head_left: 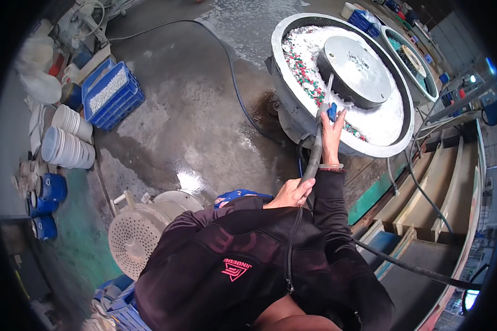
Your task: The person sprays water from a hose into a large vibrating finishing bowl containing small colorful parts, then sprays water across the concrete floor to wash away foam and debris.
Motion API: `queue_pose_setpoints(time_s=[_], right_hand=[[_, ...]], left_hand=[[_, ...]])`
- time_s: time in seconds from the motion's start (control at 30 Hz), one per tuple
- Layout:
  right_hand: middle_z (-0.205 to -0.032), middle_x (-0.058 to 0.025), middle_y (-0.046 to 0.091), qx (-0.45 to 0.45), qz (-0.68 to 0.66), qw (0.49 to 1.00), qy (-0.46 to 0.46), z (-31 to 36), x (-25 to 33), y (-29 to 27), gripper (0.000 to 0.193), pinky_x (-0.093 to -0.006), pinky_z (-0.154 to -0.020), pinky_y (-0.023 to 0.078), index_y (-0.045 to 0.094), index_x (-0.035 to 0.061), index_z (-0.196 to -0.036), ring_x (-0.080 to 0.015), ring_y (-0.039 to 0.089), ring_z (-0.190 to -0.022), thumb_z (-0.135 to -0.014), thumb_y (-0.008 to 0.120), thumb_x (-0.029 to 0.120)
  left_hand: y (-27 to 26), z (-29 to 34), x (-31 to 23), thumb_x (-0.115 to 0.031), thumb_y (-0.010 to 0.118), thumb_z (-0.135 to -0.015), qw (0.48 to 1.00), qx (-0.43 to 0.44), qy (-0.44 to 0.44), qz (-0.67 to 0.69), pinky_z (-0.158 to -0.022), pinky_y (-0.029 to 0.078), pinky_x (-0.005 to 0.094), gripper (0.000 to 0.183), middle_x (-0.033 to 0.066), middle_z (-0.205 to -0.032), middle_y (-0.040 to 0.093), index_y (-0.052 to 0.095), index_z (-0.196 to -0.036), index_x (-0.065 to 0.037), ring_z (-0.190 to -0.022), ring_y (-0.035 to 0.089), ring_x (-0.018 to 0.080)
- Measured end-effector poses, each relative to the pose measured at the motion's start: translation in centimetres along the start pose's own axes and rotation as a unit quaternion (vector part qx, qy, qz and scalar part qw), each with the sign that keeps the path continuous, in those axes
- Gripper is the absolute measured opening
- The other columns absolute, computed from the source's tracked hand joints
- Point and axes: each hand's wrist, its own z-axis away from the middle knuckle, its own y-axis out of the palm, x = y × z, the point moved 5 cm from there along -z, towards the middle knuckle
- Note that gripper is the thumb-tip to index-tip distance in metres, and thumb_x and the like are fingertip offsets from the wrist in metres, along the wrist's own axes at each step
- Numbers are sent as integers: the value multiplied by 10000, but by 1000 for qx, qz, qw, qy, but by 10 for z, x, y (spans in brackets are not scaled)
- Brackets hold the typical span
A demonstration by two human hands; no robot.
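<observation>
Holding a thick grey hose (315,154) in both hands, out in front of the chest and pointed over the rim of a round pale-grey finishing bowl (277,58). Clasping its lower stretch with the left hand (292,193), fingers wrapped around it. Gripping it farther up with the right hand (331,135), fingers closed on it just beside a blue valve lever (332,112), with some fingertips hidden. Aiming its pale, narrow tip, spout or jet (cannot tell which), at the side of a round metal hub (359,69) in the bowl. Facing white foam (386,118) around the hub and small red and green pieces (302,71) mostly along the left. Having, well apart to the left, a blue crate (120,115) of white pieces and stacked white buckets (66,149); nearer, a perforated basket (131,237).
</observation>
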Motion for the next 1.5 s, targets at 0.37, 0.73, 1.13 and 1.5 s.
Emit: queue_pose_setpoints(time_s=[0.37, 0.73, 1.13, 1.5], right_hand=[[-1255, -212, 377, 165, 16, 986, 7, 2, 34, 26, 559, -341, -891, 344, 250, 22, -1323, -289, 429, -1083, -850, 489, 201], [-1143, -154, 351, 225, -245, 924, 189, -19, 61, 79, 888, -337, -558, 559, -46, 92, -1349, -250, 493, -963, -754, 613, 85], [-967, -147, 502, 127, -268, 935, 193, -35, 82, 217, 686, -271, -448, 513, 69, 24, -1316, -189, 579, -574, -818, 535, 88], [-883, -98, 511, 104, -210, 956, 174, -8, 121, 269, 892, -253, -546, 468, -135, 39, -1342, -146, 548, -648, -780, 553, 120]], left_hand=[[9, -25, 22, -184, 610, -801, 996, -69, 49, -3, -419, 330, 229, 233, -11, -507, 435, 490, -664, -39, -449, 414, 58], [-56, -61, -25, -167, 603, -799, 997, -25, 67, -34, -400, 297, 229, 234, -23, -486, 403, 467, -644, -55, -427, 389, 58], [-203, -81, -126, -132, 565, -813, 997, 74, 1, -25, -387, 230, 227, 272, -48, -452, 331, 398, -601, -97, -377, 296, 47], [-271, -95, -166, -202, 578, -793, 986, 134, -1, -102, -452, 297, 239, 310, -36, -464, 371, 420, -544, -104, -434, 359, 67]])
